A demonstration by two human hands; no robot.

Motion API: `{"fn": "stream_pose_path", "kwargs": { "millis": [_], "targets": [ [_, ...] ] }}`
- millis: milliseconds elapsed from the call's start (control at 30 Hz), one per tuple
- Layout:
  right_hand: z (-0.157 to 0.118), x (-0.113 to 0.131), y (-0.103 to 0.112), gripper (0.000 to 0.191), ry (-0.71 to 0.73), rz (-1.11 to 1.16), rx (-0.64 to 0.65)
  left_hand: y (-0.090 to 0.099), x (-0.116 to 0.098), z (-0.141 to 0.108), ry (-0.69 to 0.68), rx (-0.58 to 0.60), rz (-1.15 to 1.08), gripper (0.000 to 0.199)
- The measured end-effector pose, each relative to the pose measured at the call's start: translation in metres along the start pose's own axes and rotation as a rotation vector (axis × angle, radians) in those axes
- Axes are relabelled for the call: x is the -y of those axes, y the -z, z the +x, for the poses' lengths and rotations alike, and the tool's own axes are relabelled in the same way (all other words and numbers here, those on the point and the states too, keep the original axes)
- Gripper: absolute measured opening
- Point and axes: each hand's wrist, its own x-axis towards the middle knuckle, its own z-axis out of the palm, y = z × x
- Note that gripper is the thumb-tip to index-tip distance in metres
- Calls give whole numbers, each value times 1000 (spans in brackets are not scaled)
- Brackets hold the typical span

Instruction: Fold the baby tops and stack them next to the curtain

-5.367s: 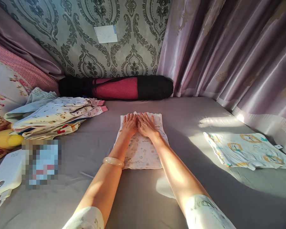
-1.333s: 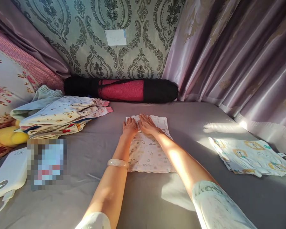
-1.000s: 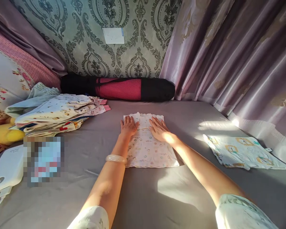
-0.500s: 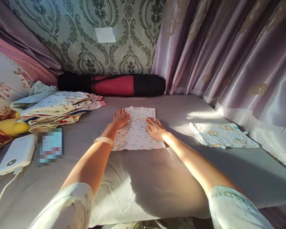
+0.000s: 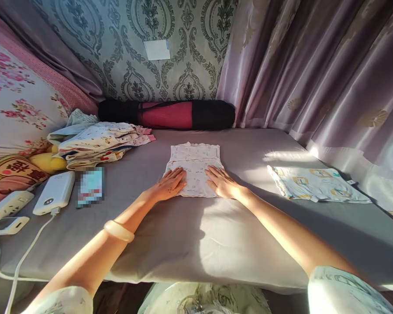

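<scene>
I see a pale pinkish cloth (image 5: pixel 197 170) with small multicoloured prints on a plain grey sheet (image 5: pixel 163 244). To the right I get white fabric (image 5: pixel 317 184) with yellow-orange motifs; left, a white cushion (image 5: pixel 22 102) with pink flowers. Far off, I make out a black-and-pink roll (image 5: pixel 167 116) and grey wallpaper (image 5: pixel 186 48) with dark damask scrolls.

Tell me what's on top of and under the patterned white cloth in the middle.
The left hand rests on its left side, the right hand on its right. The grey sheet shows around it; whatever lies directly under the cloth is covered.
</scene>
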Motion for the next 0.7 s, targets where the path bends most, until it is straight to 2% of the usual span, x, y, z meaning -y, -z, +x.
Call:
{"fn": "stream_pose_path", "kwargs": {
  "millis": [133, 267, 467, 700],
  "targets": [
    [-21, 7, 3, 58, 40, -3, 33, 7, -4, -23, -23, 5, -21, 62],
    [-39, 13, 7, 54, 118, 26, -3, 14, -11, -34, -100, -32, -43, 59],
    [-55, 25, 18, 45, 138, 98, 18, 13, -20, -34, -250, -122, -105, 34],
    [-55, 37, 25, 32, 137, 158, -19, 11, -28, -33, -331, -120, 50, 34]
  ]
}}
